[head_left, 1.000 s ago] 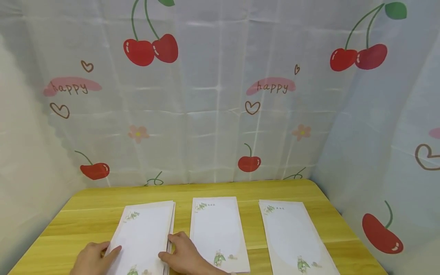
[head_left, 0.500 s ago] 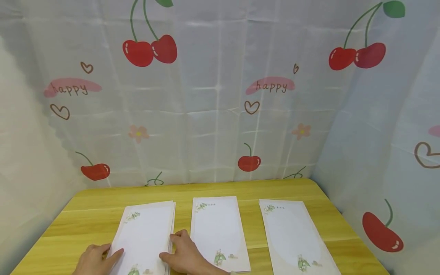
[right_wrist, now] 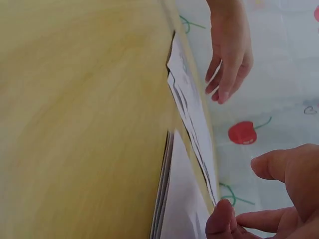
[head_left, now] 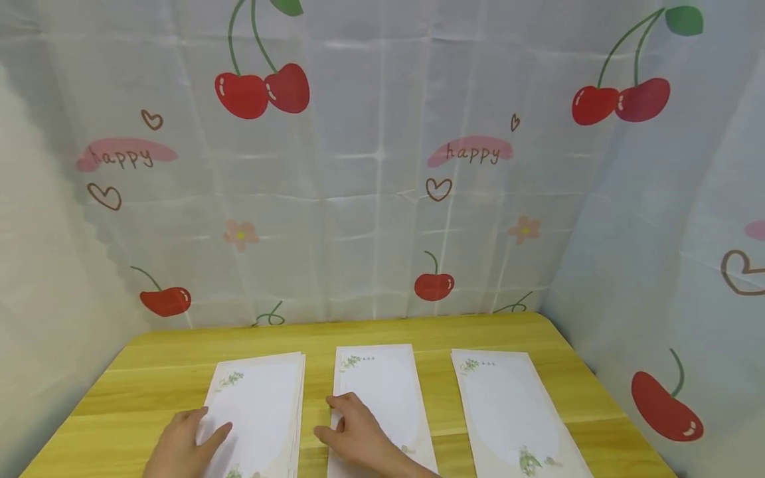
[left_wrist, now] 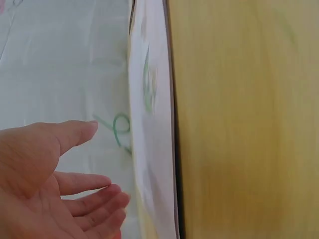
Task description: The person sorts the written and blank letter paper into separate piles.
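Three stacks of pale stationery paper with green plant prints lie in a row. Over the left edge of the left stack [head_left: 257, 398] hovers my left hand [head_left: 185, 445], thumb and fingers spread and holding nothing. The left wrist view has that hand apart from the paper. My right hand [head_left: 361, 435] is above the left side of the middle stack [head_left: 379, 372], covering part of it. Its thumb and fingers are parted with nothing between them, as the right hand [right_wrist: 284, 194] shows in the right wrist view. The right stack [head_left: 508, 398] lies untouched.
The stacks rest on a yellow wood-grain table [head_left: 418, 328]. A white curtain [head_left: 370, 219] printed with cherries, hearts and "happy" hangs behind it and at the right side. Strips of bare wood separate the stacks.
Both hands have let go of the left stack's edges. My right hand has moved right, over the middle stack; my left hand has shifted slightly right and up. The stacks look unmoved.
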`<state>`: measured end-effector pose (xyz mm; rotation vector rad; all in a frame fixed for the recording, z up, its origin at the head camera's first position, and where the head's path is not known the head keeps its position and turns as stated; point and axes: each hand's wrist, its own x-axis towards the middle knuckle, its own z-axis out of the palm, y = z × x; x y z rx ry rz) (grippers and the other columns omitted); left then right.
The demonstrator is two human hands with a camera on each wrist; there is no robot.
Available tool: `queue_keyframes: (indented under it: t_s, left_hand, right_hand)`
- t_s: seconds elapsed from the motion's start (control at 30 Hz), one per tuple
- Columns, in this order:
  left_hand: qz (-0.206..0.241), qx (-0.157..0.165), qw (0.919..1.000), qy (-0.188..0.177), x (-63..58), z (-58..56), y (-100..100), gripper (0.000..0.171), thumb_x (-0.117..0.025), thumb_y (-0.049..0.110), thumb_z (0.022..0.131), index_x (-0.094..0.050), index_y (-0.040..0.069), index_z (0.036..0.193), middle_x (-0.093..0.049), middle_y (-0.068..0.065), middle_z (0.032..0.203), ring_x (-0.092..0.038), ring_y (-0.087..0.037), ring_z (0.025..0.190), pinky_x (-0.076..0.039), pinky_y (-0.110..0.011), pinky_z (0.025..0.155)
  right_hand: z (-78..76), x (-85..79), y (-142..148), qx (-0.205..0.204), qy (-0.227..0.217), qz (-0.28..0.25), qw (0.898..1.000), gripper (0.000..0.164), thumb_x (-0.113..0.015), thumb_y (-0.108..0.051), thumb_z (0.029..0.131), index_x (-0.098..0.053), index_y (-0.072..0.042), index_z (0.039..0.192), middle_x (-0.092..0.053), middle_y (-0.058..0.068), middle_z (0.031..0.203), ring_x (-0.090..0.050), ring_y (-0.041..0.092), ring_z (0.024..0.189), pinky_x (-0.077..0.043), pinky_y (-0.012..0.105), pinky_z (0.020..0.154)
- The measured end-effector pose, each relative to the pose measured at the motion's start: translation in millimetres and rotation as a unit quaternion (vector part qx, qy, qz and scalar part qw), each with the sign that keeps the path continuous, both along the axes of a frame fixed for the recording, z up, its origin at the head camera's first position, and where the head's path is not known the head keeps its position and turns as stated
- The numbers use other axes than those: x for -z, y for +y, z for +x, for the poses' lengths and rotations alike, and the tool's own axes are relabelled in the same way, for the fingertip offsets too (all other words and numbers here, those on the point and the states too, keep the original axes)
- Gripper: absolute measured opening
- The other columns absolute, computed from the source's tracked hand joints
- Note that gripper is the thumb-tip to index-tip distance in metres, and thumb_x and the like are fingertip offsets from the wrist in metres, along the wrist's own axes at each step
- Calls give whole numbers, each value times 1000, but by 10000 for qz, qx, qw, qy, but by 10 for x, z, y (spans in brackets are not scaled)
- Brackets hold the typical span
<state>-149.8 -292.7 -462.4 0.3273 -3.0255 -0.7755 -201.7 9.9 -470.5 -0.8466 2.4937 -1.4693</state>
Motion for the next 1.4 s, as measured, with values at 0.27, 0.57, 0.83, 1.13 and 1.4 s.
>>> queue_keyframes:
  t_s: [0.27,0.57,0.83,1.13,1.4]
  left_hand:
    - [97,467,9981,401,52,-38,728,68,-75,43,86,-60,-14,121,-58,-25,118,-54,-45,111,-47,-59,88]
    - [531,1210,9908,282,93,-143,1213,64,-77,38,86,-60,-11,123,-56,-22,120,-53,-42,111,-50,-56,86]
    - [207,1715,9835,539,158,-194,1424,56,-77,38,86,-66,-8,114,-51,-8,97,-44,-23,83,-43,-36,66]
    - [87,1787,9812,721,141,-244,1517,48,-75,39,87,-71,-5,104,-52,-6,89,-46,-19,77,-41,-32,62]
    - [127,1745,9819,720,135,-278,1542,53,-75,40,87,-70,-7,111,-52,-6,91,-46,-21,79,-41,-32,63]
  right_hand:
    - [-59,23,708,501,415,281,9975,49,-74,-24,90,-61,8,125,-60,13,112,-44,1,63,-41,22,57]
    - [-52,51,1162,824,414,962,9911,54,-72,-30,92,-58,7,129,-54,14,119,-45,8,75,-39,27,62]
    - [-101,29,1272,661,-22,1774,9819,65,-69,-35,93,-52,12,135,-49,27,130,-48,44,120,-45,58,92]
    - [-65,23,1246,746,510,2035,9749,65,-71,-36,91,-55,13,131,-50,25,130,-48,41,120,-45,55,92]
    - [-112,3,1259,1095,423,1984,9731,65,-72,-35,90,-55,15,128,-48,27,132,-48,42,120,-45,56,94]
